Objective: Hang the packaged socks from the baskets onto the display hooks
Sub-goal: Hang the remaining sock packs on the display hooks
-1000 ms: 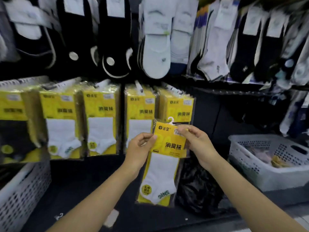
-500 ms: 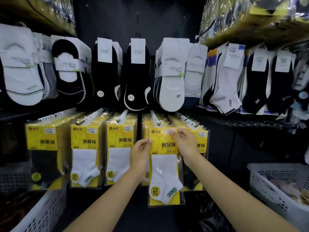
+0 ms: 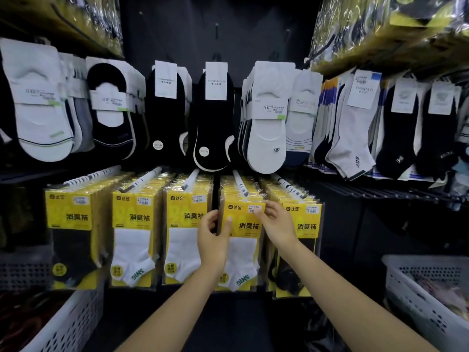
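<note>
Your left hand (image 3: 212, 240) grips the left edge of the packaged socks (image 3: 247, 226), thumb laid across the yellow front and the other fingers curled behind. Your right hand (image 3: 278, 224) pinches the pack's upper right corner by the price sticker, fingertips on the front.

The pack hangs upright between your hands, long axis vertical, the white sock in its lower half. Its top edge sits right at the front tip of the display hook (image 3: 239, 185), the fourth rod from the left. That rod runs out of the dark back wall toward you, so I judge the coming move goes away from you along it. Your right hand is the nearer one to the tip. Whether the pack's hanger has caught on the rod, you cannot tell from here: the top of the pack hides it.

Just behind the pack is a full row of the same yellow packs. The neighbouring row (image 3: 304, 226) on the right touches your right wrist and holds dark socks.

Further out, a white perforated basket (image 3: 406, 283) stands low at your right with pale, blurred goods in it. Another basket (image 3: 68, 323) at lower left holds something dark and reddish, too dim to name.
</note>
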